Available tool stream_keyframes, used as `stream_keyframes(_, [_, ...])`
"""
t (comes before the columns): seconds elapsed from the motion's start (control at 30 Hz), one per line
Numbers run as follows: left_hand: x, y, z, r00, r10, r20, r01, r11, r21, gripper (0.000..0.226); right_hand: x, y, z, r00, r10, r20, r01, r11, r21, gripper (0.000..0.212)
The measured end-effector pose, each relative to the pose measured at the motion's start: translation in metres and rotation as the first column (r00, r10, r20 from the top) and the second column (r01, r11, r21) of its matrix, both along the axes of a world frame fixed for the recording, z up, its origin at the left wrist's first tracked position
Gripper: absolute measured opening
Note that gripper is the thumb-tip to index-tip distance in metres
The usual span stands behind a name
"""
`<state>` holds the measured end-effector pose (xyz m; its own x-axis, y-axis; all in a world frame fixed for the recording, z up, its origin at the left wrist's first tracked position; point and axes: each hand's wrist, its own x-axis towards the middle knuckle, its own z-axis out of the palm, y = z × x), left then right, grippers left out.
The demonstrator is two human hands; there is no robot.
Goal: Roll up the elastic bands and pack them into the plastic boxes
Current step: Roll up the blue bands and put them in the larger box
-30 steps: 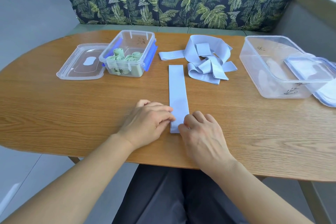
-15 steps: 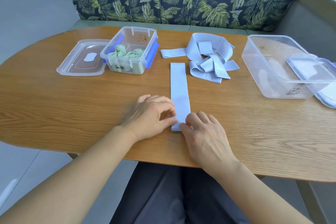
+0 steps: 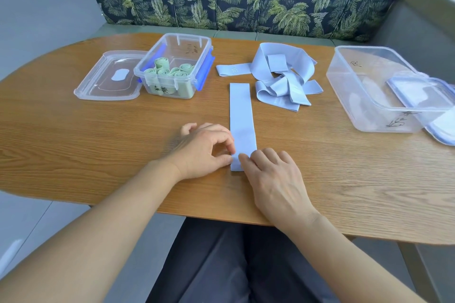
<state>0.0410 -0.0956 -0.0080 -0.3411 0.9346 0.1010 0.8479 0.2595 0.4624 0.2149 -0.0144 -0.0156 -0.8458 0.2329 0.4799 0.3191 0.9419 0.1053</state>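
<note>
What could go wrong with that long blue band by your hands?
The roll might start crooked: the left hand and right hand touch only the near end of the flat blue band, and the rest lies loose. Being stretchy, it may spring open if let go. Its far end lies close to the pile of blue bands, so it might snag one.
</note>
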Motion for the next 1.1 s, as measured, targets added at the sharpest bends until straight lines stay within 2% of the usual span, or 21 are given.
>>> stream_keyframes(0.1, [0.001,0.002,-0.002,0.999,0.032,0.008,-0.033,0.999,0.035,0.01,-0.001,-0.002,0.004,0.997,0.012,-0.072,-0.013,1.0,-0.016,0.065])
stream_keyframes(0.17, [0.002,0.005,-0.003,0.999,0.052,-0.003,-0.051,0.997,0.054,0.014,-0.001,-0.002,0.003,0.996,0.018,-0.085,-0.019,1.0,-0.013,0.067])
stream_keyframes(0.2, [0.002,0.006,-0.004,0.998,0.058,-0.009,-0.058,0.997,0.058,0.014,-0.001,-0.002,0.003,0.997,0.016,-0.078,-0.016,1.0,-0.005,0.064])
stream_keyframes(0.3, [0.001,0.007,-0.004,0.998,0.061,0.01,-0.062,0.996,0.065,0.014,-0.003,0.0,0.002,1.0,-0.002,-0.024,0.003,1.0,0.028,0.031])
stream_keyframes(0.37, [0.001,0.007,-0.004,0.998,0.051,0.048,-0.054,0.996,0.071,0.018,-0.003,0.003,-0.001,1.0,0.017,-0.012,-0.017,1.0,0.004,0.02])
stream_keyframes(0.43, [0.002,0.008,-0.005,0.996,0.046,0.078,-0.053,0.994,0.092,0.022,-0.002,0.005,-0.003,0.999,0.029,-0.014,-0.03,0.999,-0.032,0.018])
stream_keyframes(0.57, [0.006,0.008,-0.008,0.995,0.073,0.073,-0.082,0.988,0.134,0.012,-0.004,0.012,-0.003,0.999,0.044,0.029,-0.042,0.997,-0.069,0.024])
stream_keyframes(0.63, [0.008,0.007,-0.009,0.995,0.068,0.079,-0.079,0.986,0.147,0.016,-0.004,0.015,-0.002,0.995,0.068,0.07,-0.063,0.995,-0.073,0.02])
stream_keyframes(0.87, [0.02,-0.001,-0.017,0.999,-0.031,0.034,0.025,0.983,0.181,0.021,0.005,0.021,0.01,0.981,0.13,0.147,-0.11,0.984,-0.139,0.021])
stream_keyframes(1.1, [0.019,0.002,-0.017,0.999,-0.003,0.04,-0.003,0.989,0.148,0.014,0.006,0.024,0.005,0.982,0.145,0.122,-0.114,0.966,-0.231,0.022])
